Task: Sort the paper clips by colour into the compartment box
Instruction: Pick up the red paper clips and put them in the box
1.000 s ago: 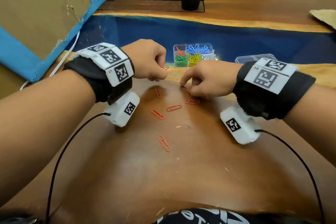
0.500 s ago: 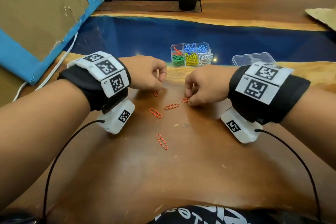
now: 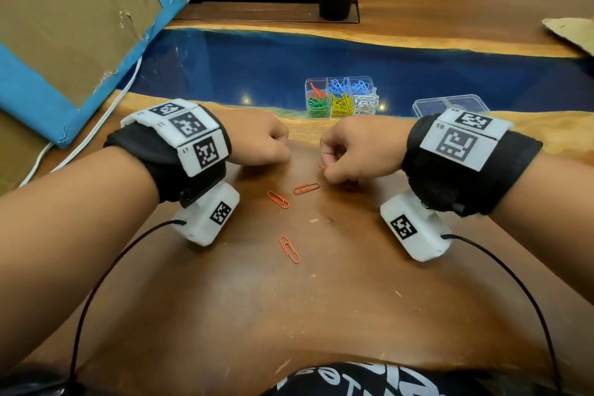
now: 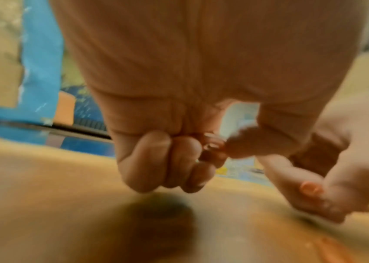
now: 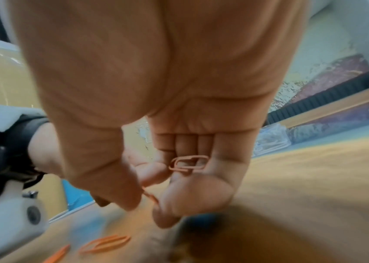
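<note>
Still loose on the wooden table (image 3: pixel 321 315) were three orange paper clips: one nearest our right hand (image 3: pixel 306 188), one just left of it (image 3: pixel 278 199), and one nearer to us (image 3: pixel 290 249). We held more of them already. In the right wrist view an orange clip (image 5: pixel 189 163) lay in the curl of our right hand's (image 3: pixel 356 151) fingers, while thumb and forefinger pinched a second clip (image 5: pixel 149 195) just above the wood. Our left hand (image 3: pixel 260 141) was closed in a narrow fist, and its wrist view, though blurred, showed something orange and wiry (image 4: pixel 212 147) tucked between the curled fingers, most likely clips too. The compartment box (image 3: pixel 341 96) stood beyond both hands on the blue resin strip, with green, yellow, blue and white clips sorted, and only a few orange ones in its near-left... rather its far-left compartment (image 3: pixel 316 90); its clear lid (image 3: pixel 450 104) lay to the right. To do this step well, we judged it best to sweep each remaining clip up with the fingertip against the wood, keeping the palmed ones trapped by the lower fingers so none slipped, then carry both handfuls over the orange compartment and open low, so nothing bounced into the green cell beside it.
</note>
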The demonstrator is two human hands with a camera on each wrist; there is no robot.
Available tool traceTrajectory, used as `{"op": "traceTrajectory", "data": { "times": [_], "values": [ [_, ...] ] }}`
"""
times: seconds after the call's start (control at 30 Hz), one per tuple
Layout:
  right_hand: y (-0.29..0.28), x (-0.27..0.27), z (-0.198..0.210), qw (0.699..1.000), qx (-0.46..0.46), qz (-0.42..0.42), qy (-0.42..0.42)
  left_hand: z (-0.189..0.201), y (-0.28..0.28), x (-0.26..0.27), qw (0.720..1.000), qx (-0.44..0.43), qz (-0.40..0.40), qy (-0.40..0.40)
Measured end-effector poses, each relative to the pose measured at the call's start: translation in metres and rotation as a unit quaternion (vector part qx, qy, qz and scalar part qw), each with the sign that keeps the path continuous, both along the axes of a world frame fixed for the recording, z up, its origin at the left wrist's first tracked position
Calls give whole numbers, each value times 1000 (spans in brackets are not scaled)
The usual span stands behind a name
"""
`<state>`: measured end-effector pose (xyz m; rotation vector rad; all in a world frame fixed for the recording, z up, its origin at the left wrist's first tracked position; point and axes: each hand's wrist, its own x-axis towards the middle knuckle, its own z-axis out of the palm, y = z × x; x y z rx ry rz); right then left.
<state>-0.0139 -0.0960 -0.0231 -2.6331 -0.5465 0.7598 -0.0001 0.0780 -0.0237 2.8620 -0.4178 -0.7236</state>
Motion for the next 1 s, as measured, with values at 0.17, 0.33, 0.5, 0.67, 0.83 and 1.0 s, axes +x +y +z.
{"op": "traceTrajectory", "data": {
  "times": [0.17,0.33,0.5,0.67,0.83,1.0],
  "values": [
    [4,6,-2,996,68,-6,58,-1,0,-3,968,-198,103,112],
    [13,4,-1,995,79,-15,59,-2,4,-10,973,-178,54,135],
    [18,1,-4,999,29,23,1,-4,4,-26,995,-43,-74,41],
    [25,-9,-5,993,-65,84,-46,-1,0,-31,994,16,-104,6],
    [31,-12,-3,989,-96,90,-60,0,1,-35,995,19,-102,6],
    [30,-15,-4,991,-89,89,-52,0,3,-39,997,-53,-47,19]
  ]
}}
